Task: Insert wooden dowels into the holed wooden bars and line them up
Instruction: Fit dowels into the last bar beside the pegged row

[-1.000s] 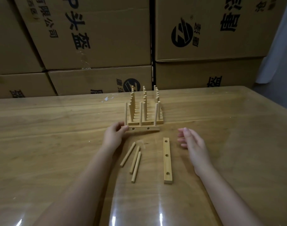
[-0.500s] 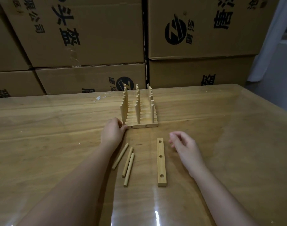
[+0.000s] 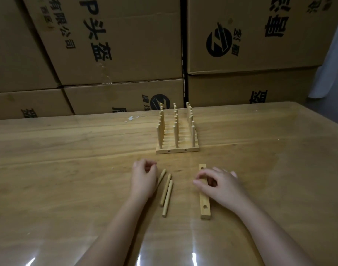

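1. The left hand [image 3: 144, 179] lay on the table [image 3: 68, 169] about midway between the near and far edges, forearm entering from the near edge.
2. Its fingers were curled in toward the palm, thumb tip close to the forefinger. Nothing showed between them.
3. Three loose dowels [image 3: 167, 194] lay flat just to the right of this hand, side by side and nearly parallel, slanted slightly from the near edge toward the far edge. The hand's edge overlapped the leftmost dowel; contact could not be confirmed.
4. The right hand [image 3: 222, 186] was arched, knuckles up, over the middle of the loose bar [image 3: 205, 206], forearm entering from the near right corner.
5. Its thumb and forefinger tips met at the bar's left side; the remaining fingers curved down past its right side. Whether the hand gripped the bar or only hovered over it could not be told.
6. The bar lay flat, its length running near edge to far edge, one hole showing at each uncovered end.
7. The finished bars [image 3: 177, 150] sat packed together toward the far edge, near the table's centre line, well apart from both hands. Upright dowels stood in them in three rows.
8. Printed cardboard boxes [image 3: 116, 45] were stacked behind the far edge.
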{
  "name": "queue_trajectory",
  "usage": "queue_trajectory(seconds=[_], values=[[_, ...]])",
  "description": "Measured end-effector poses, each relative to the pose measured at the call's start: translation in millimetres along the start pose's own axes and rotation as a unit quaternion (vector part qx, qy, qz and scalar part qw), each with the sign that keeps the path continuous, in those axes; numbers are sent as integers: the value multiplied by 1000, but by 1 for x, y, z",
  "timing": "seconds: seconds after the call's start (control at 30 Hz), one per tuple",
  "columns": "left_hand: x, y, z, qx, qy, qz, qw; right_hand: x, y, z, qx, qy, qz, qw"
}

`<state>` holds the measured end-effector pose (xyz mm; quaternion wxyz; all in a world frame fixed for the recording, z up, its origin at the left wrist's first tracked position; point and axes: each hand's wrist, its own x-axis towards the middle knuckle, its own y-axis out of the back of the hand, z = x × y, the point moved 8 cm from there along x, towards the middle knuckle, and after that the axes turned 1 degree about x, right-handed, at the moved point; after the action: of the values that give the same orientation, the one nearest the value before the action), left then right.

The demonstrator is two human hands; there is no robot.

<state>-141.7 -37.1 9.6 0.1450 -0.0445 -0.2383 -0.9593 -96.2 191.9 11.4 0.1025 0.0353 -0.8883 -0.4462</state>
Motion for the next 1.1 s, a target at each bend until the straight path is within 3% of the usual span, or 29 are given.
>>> queue_trajectory(seconds=[0.13,0.27,0.4,0.5,0.63,0.77,1.0,1.1], values=[[-37,-18,24,-17,-64,-79,995,-1,-2,-3,-4,-15,-10,1000],[-57,-34,50,-85,-115,-101,984,0,7,3,130,-41,46,990],[-56,-19,52,-173,-126,-39,976,-2,16,2,298,-44,87,949],[-55,-4,57,-94,-226,13,969,-1,12,1,410,-66,78,907],[-49,-21,48,-100,-167,-68,978,1,4,-4,515,-63,43,854],[-51,-36,46,-92,-141,-155,973,0,-4,-13,500,-29,14,865],[-52,-41,47,-131,-114,-194,966,-6,-10,-30,467,9,-35,883],[-46,-39,40,-177,-71,-180,965,-6,-5,-23,397,0,40,917]])
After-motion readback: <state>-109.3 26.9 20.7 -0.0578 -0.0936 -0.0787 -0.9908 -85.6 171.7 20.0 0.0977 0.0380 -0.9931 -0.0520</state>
